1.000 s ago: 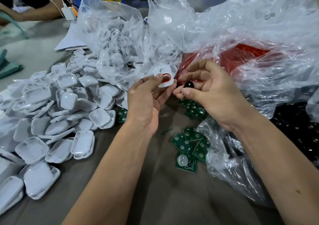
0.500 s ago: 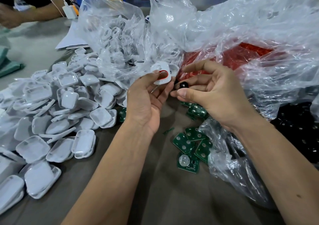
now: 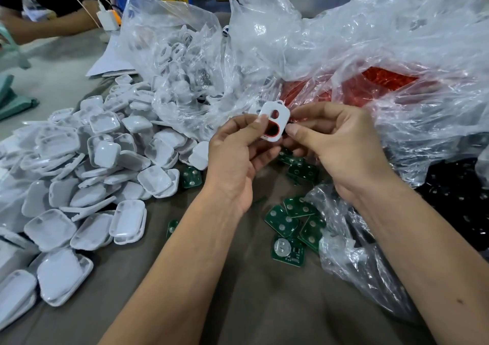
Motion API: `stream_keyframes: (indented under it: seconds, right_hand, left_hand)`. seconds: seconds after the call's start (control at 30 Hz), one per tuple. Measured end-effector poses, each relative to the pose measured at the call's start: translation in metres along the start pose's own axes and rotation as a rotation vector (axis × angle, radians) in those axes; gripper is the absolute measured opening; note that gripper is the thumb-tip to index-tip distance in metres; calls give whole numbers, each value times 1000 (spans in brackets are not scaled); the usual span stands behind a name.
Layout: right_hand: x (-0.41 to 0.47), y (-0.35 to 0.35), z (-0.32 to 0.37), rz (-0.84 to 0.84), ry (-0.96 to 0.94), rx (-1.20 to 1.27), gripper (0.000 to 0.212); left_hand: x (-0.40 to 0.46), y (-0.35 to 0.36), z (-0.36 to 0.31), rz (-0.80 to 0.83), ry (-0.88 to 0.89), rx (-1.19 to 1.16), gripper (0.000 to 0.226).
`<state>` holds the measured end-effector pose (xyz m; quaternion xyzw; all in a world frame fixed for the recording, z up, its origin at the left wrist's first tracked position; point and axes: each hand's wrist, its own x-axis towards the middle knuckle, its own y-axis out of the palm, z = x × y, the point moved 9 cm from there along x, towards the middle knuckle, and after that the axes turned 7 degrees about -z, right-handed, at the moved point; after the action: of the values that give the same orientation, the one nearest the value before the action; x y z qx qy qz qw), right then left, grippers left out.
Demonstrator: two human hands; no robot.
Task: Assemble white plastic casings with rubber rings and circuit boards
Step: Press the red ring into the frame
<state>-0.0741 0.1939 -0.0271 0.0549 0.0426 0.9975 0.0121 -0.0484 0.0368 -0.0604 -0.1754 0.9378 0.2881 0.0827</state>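
My left hand (image 3: 238, 154) pinches a white plastic casing (image 3: 274, 125) by its left edge and holds it up over the table. The casing has a small round hole and a larger opening lined with a red rubber ring (image 3: 272, 130). My right hand (image 3: 336, 143) is at the casing's right side, thumb and fingers curled against it. The black piece seen earlier is hidden. Green circuit boards (image 3: 287, 220) lie loose on the table below my hands.
A heap of white casing halves (image 3: 105, 164) covers the table's left. Clear plastic bags hold more casings (image 3: 180, 61), red rings (image 3: 381, 82) and black parts (image 3: 455, 185). Another person's arm (image 3: 53, 24) rests at the far left.
The casing has turned upright and risen a little. My right hand has moved in from the right to touch its right edge, and the black piece it pinched is no longer visible.
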Motion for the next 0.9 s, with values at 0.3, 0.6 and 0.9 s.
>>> stream_keyframes:
  seconds: [0.3, 0.6, 0.9]
  right_hand:
    - [-4, 8, -1, 67, 24, 81, 16]
    - [-3, 5, 2, 32, -27, 35, 18]
    - [-1, 2, -3, 2, 5, 32, 17]
  left_hand:
    - [0, -2, 2, -41, -20, -59, 9]
    - [-1, 2, 2, 12, -16, -68, 12]
    - [-4, 11, 4, 98, -11, -17, 12]
